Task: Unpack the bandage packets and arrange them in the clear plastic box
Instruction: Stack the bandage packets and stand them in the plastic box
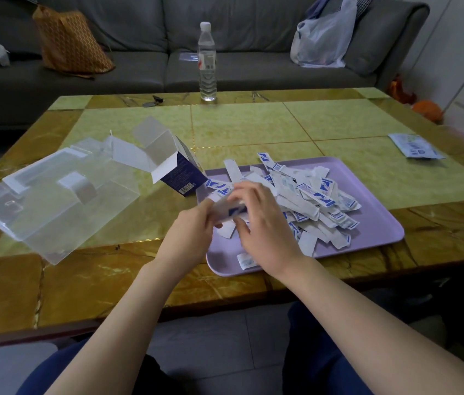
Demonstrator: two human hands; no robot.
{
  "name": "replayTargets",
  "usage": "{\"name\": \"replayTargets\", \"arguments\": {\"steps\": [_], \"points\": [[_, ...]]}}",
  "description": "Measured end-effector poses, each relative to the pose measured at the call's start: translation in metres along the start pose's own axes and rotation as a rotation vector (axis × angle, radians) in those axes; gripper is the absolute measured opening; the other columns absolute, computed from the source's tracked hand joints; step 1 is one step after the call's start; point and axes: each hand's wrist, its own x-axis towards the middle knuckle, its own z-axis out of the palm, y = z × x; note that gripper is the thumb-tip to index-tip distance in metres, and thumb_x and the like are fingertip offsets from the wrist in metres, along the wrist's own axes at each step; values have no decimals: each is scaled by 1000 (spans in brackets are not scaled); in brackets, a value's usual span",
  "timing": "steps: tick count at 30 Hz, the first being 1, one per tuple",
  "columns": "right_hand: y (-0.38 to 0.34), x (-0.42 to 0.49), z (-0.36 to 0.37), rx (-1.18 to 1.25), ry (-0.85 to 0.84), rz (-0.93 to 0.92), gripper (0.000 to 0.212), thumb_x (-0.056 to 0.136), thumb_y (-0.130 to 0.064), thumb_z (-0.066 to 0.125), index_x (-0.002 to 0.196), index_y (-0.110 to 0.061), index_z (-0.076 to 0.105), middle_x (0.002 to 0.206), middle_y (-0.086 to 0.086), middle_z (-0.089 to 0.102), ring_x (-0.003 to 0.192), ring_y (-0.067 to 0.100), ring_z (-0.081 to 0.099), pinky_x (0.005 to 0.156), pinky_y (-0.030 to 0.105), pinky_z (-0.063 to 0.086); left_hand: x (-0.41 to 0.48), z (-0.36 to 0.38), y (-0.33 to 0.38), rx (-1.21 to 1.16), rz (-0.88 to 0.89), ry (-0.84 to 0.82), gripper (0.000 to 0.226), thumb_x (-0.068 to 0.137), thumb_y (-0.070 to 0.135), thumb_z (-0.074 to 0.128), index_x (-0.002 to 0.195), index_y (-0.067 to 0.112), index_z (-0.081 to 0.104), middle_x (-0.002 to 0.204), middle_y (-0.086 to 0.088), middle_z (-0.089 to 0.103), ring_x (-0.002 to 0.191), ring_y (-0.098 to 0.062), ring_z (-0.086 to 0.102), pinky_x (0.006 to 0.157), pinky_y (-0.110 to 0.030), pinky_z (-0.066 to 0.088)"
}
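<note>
At the near edge of the table (253,124), over the near left corner of the lilac tray (367,243), a small stack of bandage packets (232,208) is held between both hands. The fingers of the left hand (193,232) are curled round its left end, and the thumb and fingers of the right hand (265,223) are closed over its right end. The stack is blurred, so its count cannot be told. One stray packet (245,260) is seen by the tray's near rim, and a loose pile of packets (310,201) is spread over the tray's middle. Toward the table's left edge the clear plastic box (62,206) is placed, lid swung open, well apart from the hands. Between box and tray an opened carton (179,172) is stood, flaps up, just beside the tray's far left corner. Near the right edge a flat sachet (413,146) is laid. At the far edge a water bottle (207,64) is set upright.
</note>
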Motion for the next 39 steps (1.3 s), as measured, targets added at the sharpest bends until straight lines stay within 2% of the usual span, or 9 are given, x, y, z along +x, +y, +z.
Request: {"name": "replayTargets", "arguments": {"steps": [3, 8, 11, 15, 19, 25, 30, 34, 39], "points": [[3, -6, 0, -90, -155, 4, 54, 71, 10, 65, 121, -6, 50, 127, 13, 49, 123, 22, 37, 107, 32, 31, -1, 10, -7, 163, 172, -53, 13, 95, 8, 41, 96, 7, 54, 94, -9, 59, 85, -30, 54, 74, -45, 45], [6, -16, 0, -111, -493, 132, 45, 85, 4, 48, 127, -11, 44, 126, 5, 47, 118, 21, 40, 98, 27, 33, -2, 28, -19, 501, 320, -149, 32, 88, 5, 49, 120, 8, 49, 108, -9, 47, 98, -27, 43, 86, -33, 36], [9, -18, -1, -200, -607, 148, 41, 86, 6, 43, 124, -9, 45, 126, 6, 45, 117, 22, 38, 94, 28, 31, -12, 34, -17, 726, 360, -127, 33, 65, 14, 74, 90, 13, 52, 88, -6, 53, 78, -25, 50, 68, -33, 41], [10, -18, 0, -184, -535, 196, 38, 89, 3, 43, 124, -12, 47, 125, 4, 48, 114, 20, 39, 94, 27, 32, -10, 27, -17, 752, 332, -21, 34, 52, 20, 81, 71, 14, 54, 73, -5, 56, 65, -25, 52, 55, -33, 43], [8, -21, 5, -53, -434, 314, 41, 89, 6, 44, 125, -12, 47, 125, 4, 48, 116, 19, 41, 94, 29, 37, -9, 22, -16, 564, 156, -59, 6, 88, 14, 53, 93, 11, 50, 97, -5, 49, 86, -26, 51, 65, -32, 39], [-4, -22, 15, 135, -410, 361, 53, 80, 13, 48, 127, -12, 44, 122, 9, 48, 115, 21, 43, 97, 34, 40, -13, 26, -9, 189, 95, -185, 13, 90, 8, 51, 100, 12, 44, 97, -3, 47, 84, -25, 52, 73, -40, 43], [0, -23, 13, -115, -549, 270, 46, 83, 5, 50, 127, -8, 44, 128, 7, 40, 119, 22, 34, 99, 29, 32, -16, 32, -20, 629, 240, -155, 15, 91, 16, 52, 103, 12, 44, 104, -5, 47, 92, -22, 48, 75, -28, 39], [0, -24, 13, -21, -557, 247, 60, 82, 11, 48, 137, -7, 33, 135, 9, 33, 128, 22, 28, 104, 25, 27, -17, 38, -25, 703, 408, 1, 13, 78, 23, 55, 78, 12, 49, 72, -6, 53, 62, -22, 49, 53, -30, 43], [3, -24, 11, 48, -458, 290, 57, 82, 13, 47, 134, -9, 42, 133, 6, 42, 126, 17, 35, 103, 24, 33, -18, 31, -13, 742, 318, -2, 32, 68, 9, 68, 95, 11, 53, 94, -5, 52, 86, -25, 50, 72, -30, 40]]}}
